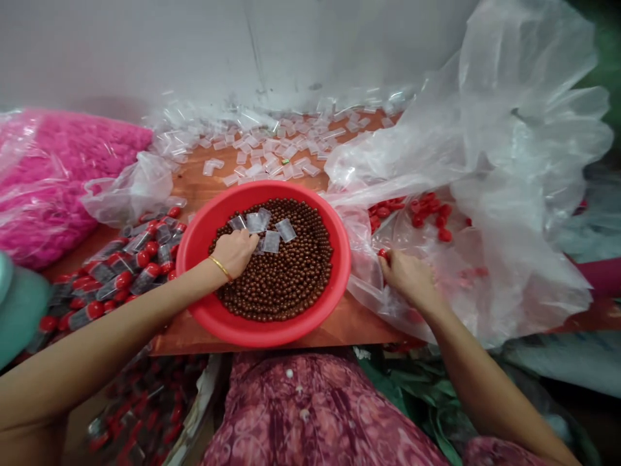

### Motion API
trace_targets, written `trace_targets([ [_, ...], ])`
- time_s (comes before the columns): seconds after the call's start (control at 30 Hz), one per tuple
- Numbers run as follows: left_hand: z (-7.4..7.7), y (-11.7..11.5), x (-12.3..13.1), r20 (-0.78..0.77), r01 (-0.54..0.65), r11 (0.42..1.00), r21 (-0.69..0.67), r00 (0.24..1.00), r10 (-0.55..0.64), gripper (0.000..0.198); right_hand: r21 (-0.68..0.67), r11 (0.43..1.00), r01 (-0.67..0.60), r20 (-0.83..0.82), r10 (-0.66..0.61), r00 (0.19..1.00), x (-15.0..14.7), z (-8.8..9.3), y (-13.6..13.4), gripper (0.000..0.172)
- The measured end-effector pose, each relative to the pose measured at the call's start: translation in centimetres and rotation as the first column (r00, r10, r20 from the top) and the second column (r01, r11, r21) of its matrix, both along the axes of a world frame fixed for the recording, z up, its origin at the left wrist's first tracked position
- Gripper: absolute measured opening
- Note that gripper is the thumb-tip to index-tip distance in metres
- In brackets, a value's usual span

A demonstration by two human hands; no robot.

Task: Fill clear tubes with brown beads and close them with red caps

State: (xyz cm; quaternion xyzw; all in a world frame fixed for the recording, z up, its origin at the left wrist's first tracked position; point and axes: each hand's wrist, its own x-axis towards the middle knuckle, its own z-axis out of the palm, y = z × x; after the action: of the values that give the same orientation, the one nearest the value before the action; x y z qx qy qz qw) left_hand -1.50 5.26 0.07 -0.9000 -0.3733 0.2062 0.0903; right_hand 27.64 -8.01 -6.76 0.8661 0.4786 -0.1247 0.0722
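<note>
A red bowl [339, 259] full of small brown beads [295, 272] sits at the table's near edge. Several small clear tubes [272, 230] lie on top of the beads. My left hand [236, 252], with a gold bangle on the wrist, rests on the beads with fingers curled at one clear tube; I cannot see what is inside the grip. My right hand [407, 275] is to the right, on a big clear plastic bag [485, 194], fingers pinched on a red cap [383, 254]. More red caps [429, 213] lie inside that bag.
A pile of filled tubes with red caps [121, 272] lies left of the bowl. Loose clear tubes [272, 152] cover the back of the wooden table [194, 188]. A pink-filled bag [53, 181] lies far left, a white wall behind.
</note>
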Motion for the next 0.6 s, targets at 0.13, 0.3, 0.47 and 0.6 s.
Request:
trace_targets([
  [0.13, -0.3, 0.9, 0.0, -0.042, 0.048, 0.999, -0.023, 0.998, -0.049, 0.027, 0.198, 0.978, -0.062, 0.006, 0.062, 0.998, 1.0, -0.9, -1.0, 0.042],
  [0.3, -0.1, -0.6, -0.2, -0.145, 0.236, 0.967, -0.099, 0.958, -0.248, 0.025, 0.231, 0.829, -0.510, 0.098, 0.501, 0.860, 2.4, -1.8, -2.4, 0.038],
  [0.47, -1.2, -2.4, 0.7, -0.039, 0.387, 0.912, -0.138, 0.918, -0.395, 0.022, 0.115, 0.792, -0.600, 0.155, 0.582, 0.798, 2.9, -1.5, -1.9, 0.031],
  [0.6, -2.2, -2.3, 3.9, 0.015, 0.361, 0.907, -0.217, 0.930, -0.366, 0.022, 0.139, 0.841, -0.523, 0.202, 0.493, 0.846, 2.7, -1.6, -1.3, 0.027],
])
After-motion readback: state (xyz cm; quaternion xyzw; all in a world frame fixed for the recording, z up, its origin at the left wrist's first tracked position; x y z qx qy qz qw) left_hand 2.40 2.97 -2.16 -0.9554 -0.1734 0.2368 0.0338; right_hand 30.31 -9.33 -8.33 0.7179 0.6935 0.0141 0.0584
